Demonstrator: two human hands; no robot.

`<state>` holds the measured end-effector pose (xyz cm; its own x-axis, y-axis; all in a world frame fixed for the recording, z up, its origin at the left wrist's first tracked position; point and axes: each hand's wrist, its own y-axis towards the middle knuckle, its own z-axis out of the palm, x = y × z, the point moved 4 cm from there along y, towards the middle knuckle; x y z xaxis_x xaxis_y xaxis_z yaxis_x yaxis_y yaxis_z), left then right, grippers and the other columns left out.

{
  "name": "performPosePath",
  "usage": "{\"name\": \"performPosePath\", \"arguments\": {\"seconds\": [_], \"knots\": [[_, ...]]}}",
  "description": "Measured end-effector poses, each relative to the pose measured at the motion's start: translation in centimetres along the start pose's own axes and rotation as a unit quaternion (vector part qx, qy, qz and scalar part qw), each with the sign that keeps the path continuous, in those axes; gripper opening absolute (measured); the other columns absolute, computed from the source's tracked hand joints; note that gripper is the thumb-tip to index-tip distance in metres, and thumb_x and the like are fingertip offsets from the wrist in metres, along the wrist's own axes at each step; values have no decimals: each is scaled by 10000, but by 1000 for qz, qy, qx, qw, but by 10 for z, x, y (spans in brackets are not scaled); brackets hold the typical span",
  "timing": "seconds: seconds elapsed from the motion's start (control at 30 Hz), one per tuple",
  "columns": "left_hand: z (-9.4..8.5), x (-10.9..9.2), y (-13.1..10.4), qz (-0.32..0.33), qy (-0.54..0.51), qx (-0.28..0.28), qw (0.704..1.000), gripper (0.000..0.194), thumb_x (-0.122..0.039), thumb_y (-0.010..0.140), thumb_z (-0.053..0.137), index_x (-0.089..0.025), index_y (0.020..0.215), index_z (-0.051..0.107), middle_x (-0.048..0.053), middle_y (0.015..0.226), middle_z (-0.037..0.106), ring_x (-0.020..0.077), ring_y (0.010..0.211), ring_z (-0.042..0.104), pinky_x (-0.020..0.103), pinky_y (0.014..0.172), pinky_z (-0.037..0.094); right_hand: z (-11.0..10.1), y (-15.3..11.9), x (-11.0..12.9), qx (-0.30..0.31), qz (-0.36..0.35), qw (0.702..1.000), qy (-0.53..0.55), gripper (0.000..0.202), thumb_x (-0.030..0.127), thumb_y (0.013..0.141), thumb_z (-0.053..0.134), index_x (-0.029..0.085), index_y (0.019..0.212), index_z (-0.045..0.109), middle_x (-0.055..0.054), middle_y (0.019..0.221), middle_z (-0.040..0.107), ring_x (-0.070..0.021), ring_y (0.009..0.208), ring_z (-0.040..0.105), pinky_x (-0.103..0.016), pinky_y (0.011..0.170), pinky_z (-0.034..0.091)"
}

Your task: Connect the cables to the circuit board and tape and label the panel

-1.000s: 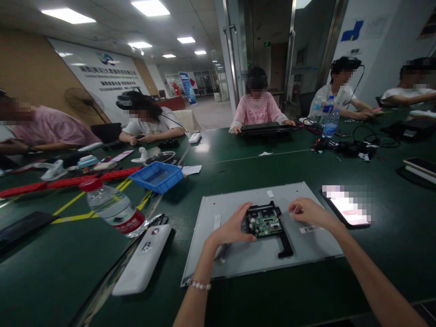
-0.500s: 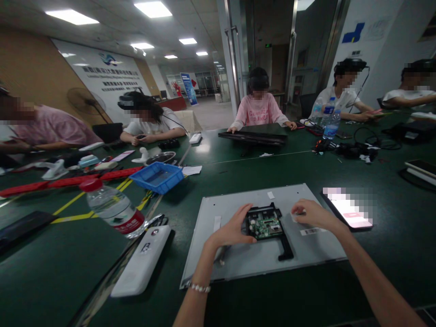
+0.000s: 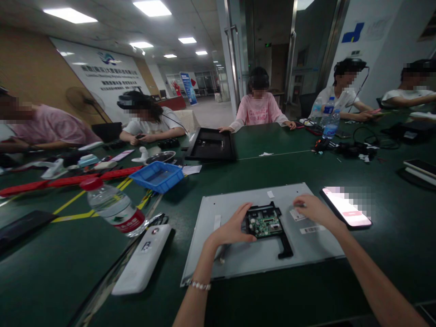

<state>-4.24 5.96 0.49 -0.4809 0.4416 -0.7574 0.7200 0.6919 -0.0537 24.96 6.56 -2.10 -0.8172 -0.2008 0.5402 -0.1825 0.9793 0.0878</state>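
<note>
A flat grey metal panel (image 3: 204, 236) lies on the green table in front of me. On it sits a black frame (image 3: 285, 247) around a green circuit board (image 3: 265, 225). My left hand (image 3: 233, 227) grips the frame's left side, thumb at the lower edge and fingers at the upper edge. Over the panel's right part, beside a white label (image 3: 297, 215), my right hand (image 3: 309, 209) has its fingers pinched together; what they hold, if anything, is too small to name.
Right of the panel lies a lit phone (image 3: 347, 209). To the left are a white device (image 3: 141, 261), a tilted water bottle (image 3: 114, 206) and a blue tray (image 3: 158, 175). Across the table, a person in pink touches a black panel (image 3: 213, 144); other people sit around.
My right hand has shifted slightly up, uncovering more of the white label. My left hand stays on the frame. Across the table, the person's black panel has moved left and turned.
</note>
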Motion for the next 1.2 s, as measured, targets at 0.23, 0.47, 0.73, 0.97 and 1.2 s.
{"name": "performPosePath", "arguments": {"seconds": [0.23,0.47,0.73,0.97,1.2], "knots": [[0,0,1,9,1,-3,1000,1013,-347,627,727,-192,1430,129,126,1488,114,321,1360,128,487,1121,117,14,41,21,-19,-129,988,-85,324,251,818,534,186,1130,592,-88,1174,593,-220,1112,510,-362,959,377],[1,3,0,9,-1,-7,1000,1015,-367,622,726,-210,1429,131,116,1488,118,328,1359,131,503,1116,120,28,68,46,16,-158,977,-143,229,216,877,477,158,1012,653,-99,1048,650,-201,1038,555,-302,893,395],[3,7,1,5,-2,-13,1000,1038,-368,610,731,-199,1431,118,125,1488,116,337,1358,130,512,1117,108,26,65,61,-6,-126,980,-156,255,217,916,420,167,1021,647,-85,1034,652,-179,1012,567,-264,875,391],[3,4,2,20,-8,-14,1000,1044,-367,603,741,-217,1427,118,114,1477,154,329,1354,145,496,1119,119,38,54,99,-8,-181,963,-199,228,177,909,432,159,1006,639,-99,1005,641,-197,993,554,-279,855,395],[2,2,3,22,-8,-12,1000,1043,-334,602,733,-202,1428,111,120,1480,148,323,1358,135,491,1121,108,58,50,121,6,-203,949,-239,161,149,878,481,154,911,638,-93,952,626,-204,962,547,-275,804,418]]}}
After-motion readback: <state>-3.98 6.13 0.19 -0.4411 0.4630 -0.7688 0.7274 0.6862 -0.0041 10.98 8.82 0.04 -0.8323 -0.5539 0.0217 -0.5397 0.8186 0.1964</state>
